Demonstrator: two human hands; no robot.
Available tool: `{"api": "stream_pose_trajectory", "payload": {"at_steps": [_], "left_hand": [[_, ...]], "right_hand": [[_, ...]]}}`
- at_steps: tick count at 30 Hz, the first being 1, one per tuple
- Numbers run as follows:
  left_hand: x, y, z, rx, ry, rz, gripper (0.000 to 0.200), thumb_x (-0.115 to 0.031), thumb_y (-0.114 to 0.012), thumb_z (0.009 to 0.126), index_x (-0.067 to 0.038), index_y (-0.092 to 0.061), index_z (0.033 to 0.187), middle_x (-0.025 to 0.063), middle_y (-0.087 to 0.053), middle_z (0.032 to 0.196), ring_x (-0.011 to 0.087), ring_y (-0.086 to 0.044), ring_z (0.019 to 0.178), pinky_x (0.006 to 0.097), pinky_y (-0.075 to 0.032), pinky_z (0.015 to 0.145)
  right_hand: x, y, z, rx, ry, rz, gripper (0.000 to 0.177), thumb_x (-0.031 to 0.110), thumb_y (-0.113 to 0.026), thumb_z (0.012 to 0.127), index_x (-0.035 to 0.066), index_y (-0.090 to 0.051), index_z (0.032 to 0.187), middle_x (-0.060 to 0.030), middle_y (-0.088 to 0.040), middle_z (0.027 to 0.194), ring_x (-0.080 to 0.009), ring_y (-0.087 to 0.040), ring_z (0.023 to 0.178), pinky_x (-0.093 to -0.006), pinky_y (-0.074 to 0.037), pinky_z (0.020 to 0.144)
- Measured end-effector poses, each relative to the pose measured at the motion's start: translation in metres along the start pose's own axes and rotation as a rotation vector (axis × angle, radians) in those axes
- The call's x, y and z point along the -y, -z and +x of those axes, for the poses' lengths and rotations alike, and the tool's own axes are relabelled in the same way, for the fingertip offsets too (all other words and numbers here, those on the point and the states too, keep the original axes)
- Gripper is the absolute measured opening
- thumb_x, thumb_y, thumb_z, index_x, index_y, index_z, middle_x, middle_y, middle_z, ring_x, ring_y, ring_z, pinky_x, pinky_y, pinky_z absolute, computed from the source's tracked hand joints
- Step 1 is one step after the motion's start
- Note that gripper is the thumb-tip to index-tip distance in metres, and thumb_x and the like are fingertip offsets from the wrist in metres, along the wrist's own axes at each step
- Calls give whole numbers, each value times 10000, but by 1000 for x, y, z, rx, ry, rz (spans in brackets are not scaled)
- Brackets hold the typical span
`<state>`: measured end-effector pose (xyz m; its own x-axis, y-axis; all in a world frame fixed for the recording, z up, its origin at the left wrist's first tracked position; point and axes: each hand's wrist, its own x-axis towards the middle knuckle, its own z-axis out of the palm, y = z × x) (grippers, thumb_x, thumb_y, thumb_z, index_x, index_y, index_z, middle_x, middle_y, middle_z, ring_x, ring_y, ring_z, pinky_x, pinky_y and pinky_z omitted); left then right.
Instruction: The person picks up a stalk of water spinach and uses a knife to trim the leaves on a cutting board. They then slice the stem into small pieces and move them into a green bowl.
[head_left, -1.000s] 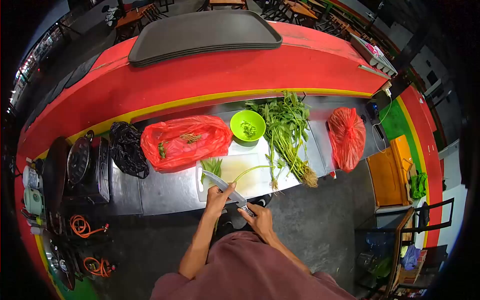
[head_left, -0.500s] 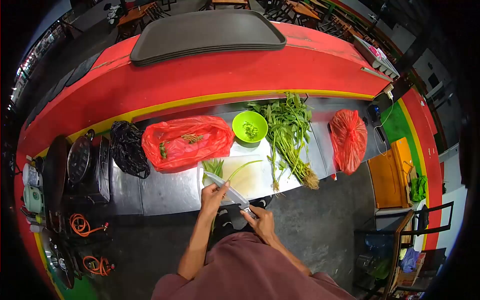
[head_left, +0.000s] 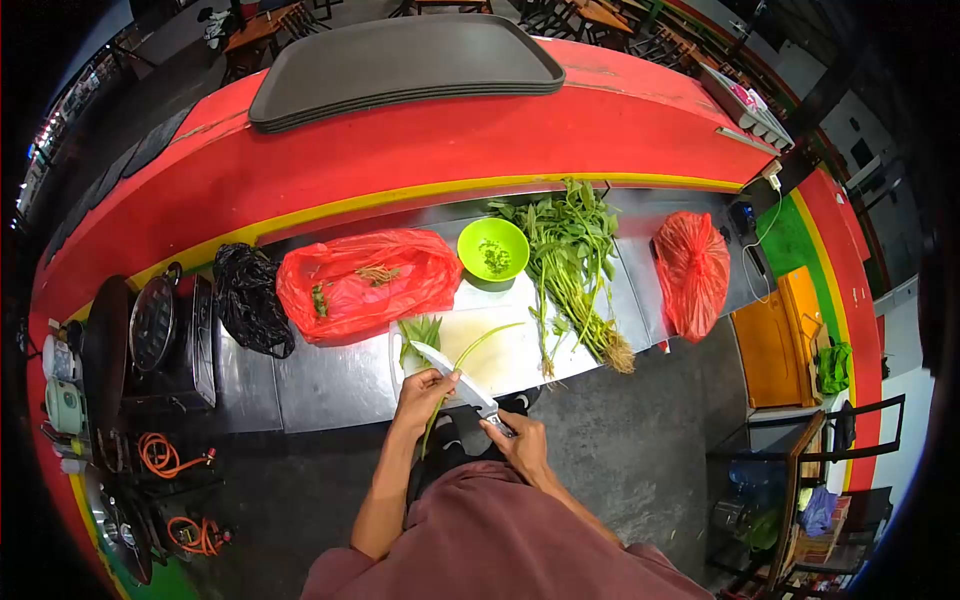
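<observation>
My right hand is closed around the handle of a knife, its broad blade slanting up and left past my left fingers. A long green stem is pinched in my left hand, the blade lying against or very close to it; contact is hard to make out. Both hands are at the near edge of a white cutting board. Cut green leaves lie at the board's left side. Just behind the board sits a lime-green bowl with chopped green bits inside.
A bunch of leafy greens with roots lies right of the bowl. An open red plastic bag with scraps is on the left, beside a black bag. A tied red bag rests farther right. Trays are stacked on the red ledge.
The view has shifted slightly. The stem now shows more clearly below my left hand. Both hands keep nearly the same grip and place.
</observation>
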<state>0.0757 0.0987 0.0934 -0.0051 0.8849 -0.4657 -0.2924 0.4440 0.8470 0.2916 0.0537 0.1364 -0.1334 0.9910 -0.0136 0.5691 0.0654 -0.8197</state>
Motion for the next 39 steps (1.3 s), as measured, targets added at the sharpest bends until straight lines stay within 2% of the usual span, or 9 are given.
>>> {"api": "stream_pose_trajectory", "payload": {"at_steps": [5, 7, 11, 21, 25, 31, 35, 37, 39], "left_hand": [[-24, -14, 1, -87, -11, -83, 269, -229, -784, 936, 16, -736, 1038, 40, -727, 944, 84, -633, 806, 251, -506, 727], [-21, -17, 5, -87, -31, -97, 285, -242, -795, 927, 20, -742, 1029, 28, -723, 911, 75, -624, 786, 250, -503, 710], [-13, -23, 9, -140, -105, -51, 258, -262, -793, 926, -8, -751, 943, 15, -706, 825, 78, -602, 713, 259, -470, 663], [4, -32, -2, -91, -95, -83, 195, -157, -769, 941, 22, -747, 1016, 50, -737, 926, 94, -659, 798, 260, -527, 728], [-4, -29, -6, -85, -87, -70, 251, -198, -779, 934, 25, -745, 1045, 65, -743, 953, 98, -663, 838, 258, -528, 769], [-2, -23, 0, -170, -153, -59, 252, -239, -791, 930, -22, -701, 837, 2, -648, 761, 56, -545, 667, 227, -420, 620], [-2, -18, -1, -114, -130, 2, 255, -260, -774, 946, -9, -733, 947, 4, -680, 831, 68, -588, 748, 236, -455, 695], [-1, -19, -1, -31, -116, -144, 298, -273, -746, 969, 9, -727, 1061, 20, -711, 927, 92, -636, 833, 253, -498, 778], [-4, -20, -1, -6, -144, -140, 330, -278, -726, 984, 20, -710, 1124, 34, -722, 991, 103, -659, 877, 266, -523, 823]], "right_hand": [[-5, -4, 3, 23, -33, -16, 365, 295, -817, 866, 39, -770, 1121, -186, -751, 881, -301, -731, 703, -377, -557, 644], [-7, -8, 4, -41, 76, -19, 336, 219, -847, 838, 9, -776, 1090, -172, -751, 822, -204, -702, 635, -339, -530, 578], [-9, -7, 5, -33, 72, -27, 329, 211, -847, 837, 7, -776, 1086, -173, -748, 818, -201, -694, 626, -340, -527, 575], [6, -8, 13, -23, 45, -14, 349, 229, -837, 845, -15, -769, 1085, -196, -752, 849, -233, -707, 655, -344, -532, 601], [7, -9, 13, -37, 52, -10, 343, 228, -839, 844, -12, -771, 1079, -190, -750, 839, -227, -702, 645, -337, -525, 589], [3, -5, 9, -83, 94, -12, 332, 229, -841, 842, -5, -774, 1068, -179, -744, 816, -218, -693, 624, -338, -519, 573], [-9, -5, 4, -65, 76, -32, 329, 235, -835, 846, 13, -775, 1082, -175, -739, 807, -237, -696, 621, -352, -526, 581], [-7, 3, 3, -43, 61, -72, 328, 238, -832, 847, 20, -775, 1086, -170, -742, 814, -255, -709, 641, -358, -537, 597], [-12, 4, 3, -37, 86, -134, 367, 332, -819, 850, 35, -778, 1061, -168, -739, 826, -306, -722, 685, -390, -548, 610]]}}
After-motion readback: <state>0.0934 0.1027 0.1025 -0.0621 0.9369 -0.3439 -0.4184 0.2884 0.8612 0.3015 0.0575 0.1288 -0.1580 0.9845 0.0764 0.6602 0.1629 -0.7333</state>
